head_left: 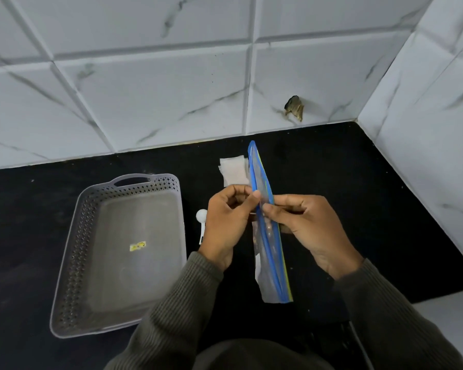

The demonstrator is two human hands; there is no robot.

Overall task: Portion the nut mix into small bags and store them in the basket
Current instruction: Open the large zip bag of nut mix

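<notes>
A person's left hand (226, 222) and right hand (305, 228) each pinch one lip of the nut-mix bag (271, 273) at its blue zip, the bag held edge-on between their fingertips (256, 195); pulling the lips apart evenly should avoid a spill. The grey basket (64, 263) sits left, small bags (233, 170) beyond.

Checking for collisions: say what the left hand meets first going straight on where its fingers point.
The zip bag: the left hand points right, fingers pinching its blue top edge; the right hand seems just beyond.
</notes>
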